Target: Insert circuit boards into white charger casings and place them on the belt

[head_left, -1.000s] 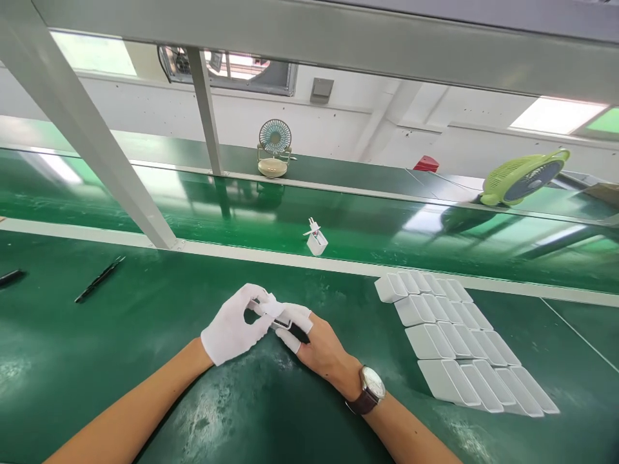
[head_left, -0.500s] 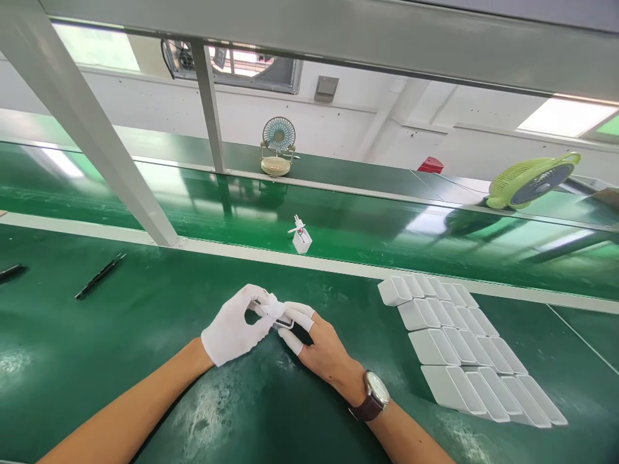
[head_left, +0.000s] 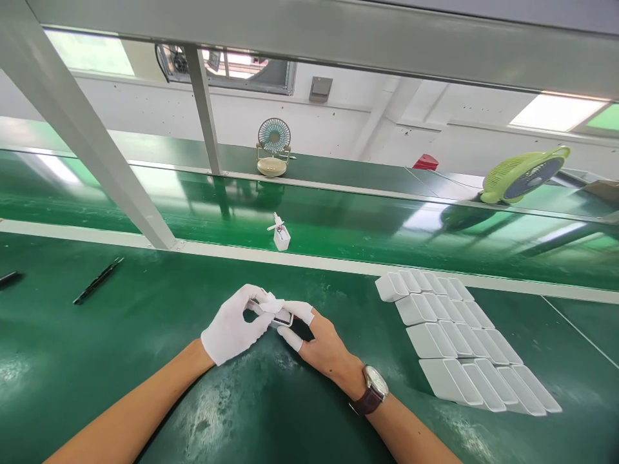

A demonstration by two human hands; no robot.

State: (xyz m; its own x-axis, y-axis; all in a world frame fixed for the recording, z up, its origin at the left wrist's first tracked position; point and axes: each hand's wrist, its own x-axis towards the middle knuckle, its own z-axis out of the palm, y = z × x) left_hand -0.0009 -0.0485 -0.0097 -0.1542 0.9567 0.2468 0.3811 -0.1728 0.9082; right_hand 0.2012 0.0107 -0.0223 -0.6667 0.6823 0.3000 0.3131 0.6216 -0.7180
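Observation:
My left hand (head_left: pixel 236 327), in a white glove, pinches a small white plastic casing (head_left: pixel 284 318) between thumb and fingers. The casing's open end faces right and shows a dark inside. My right hand (head_left: pixel 316 338), with white covers on its fingertips, grips the right end of the same casing, thumb below and fingers above. A crumpled-looking white bit (head_left: pixel 271 305) sits on top between the hands; I cannot tell whether it is glove cloth or a part. Both hands are just above the green worktop (head_left: pixel 271 412).
Rows of white open boxes (head_left: pixel 459 341) stand at right. Black tweezers (head_left: pixel 98 281) and another dark tool (head_left: pixel 8 278) lie at left. Beyond the pale rail, a white box with a plug-like piece (head_left: pixel 281 238) rides a green belt (head_left: pixel 338 222). A slanted post (head_left: pixel 101 135) rises at left.
The white box on the belt has shifted to the left. Both hands keep their hold on the casing, with only slight finger movement. The view has shifted a little.

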